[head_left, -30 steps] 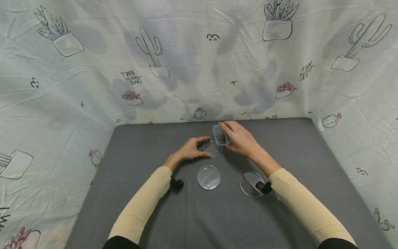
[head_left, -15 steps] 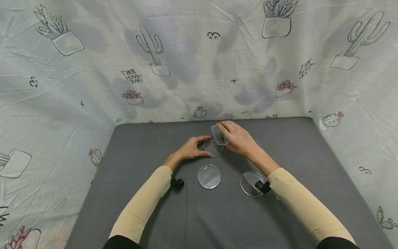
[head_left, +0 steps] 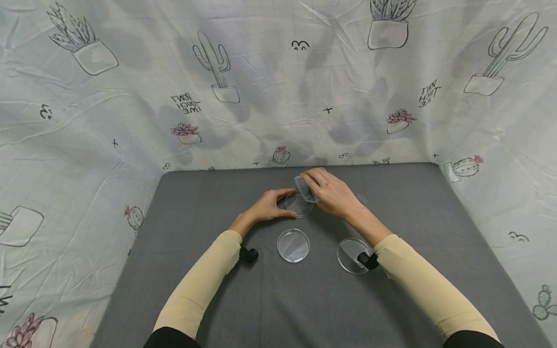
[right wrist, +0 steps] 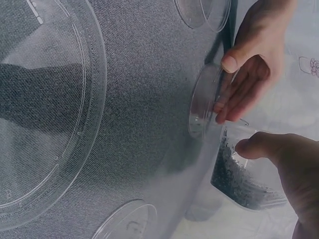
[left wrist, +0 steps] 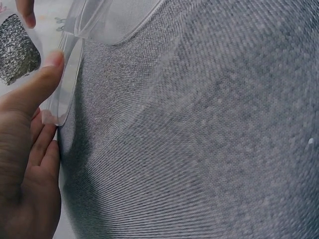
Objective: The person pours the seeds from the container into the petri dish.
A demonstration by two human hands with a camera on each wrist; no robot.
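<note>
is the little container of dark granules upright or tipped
Tipped. The right hand holds the clear container tilted over the petri dish that the left hand steadies; dark granules lie inside it.

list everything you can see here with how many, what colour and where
Dishes: three, clear; one by the left hand, one near centre, one under the right forearm.
Lid: one, clear, behind the right hand, partly hidden.
Box: one, clear with dark grains, tilted over the far dish.
Table: one, grey cloth.
Backdrop: one, pale with cacti.
Left hand: grip on the far dish's rim.
Right hand: grip on the box.
Sleeves: two, cream.
</note>
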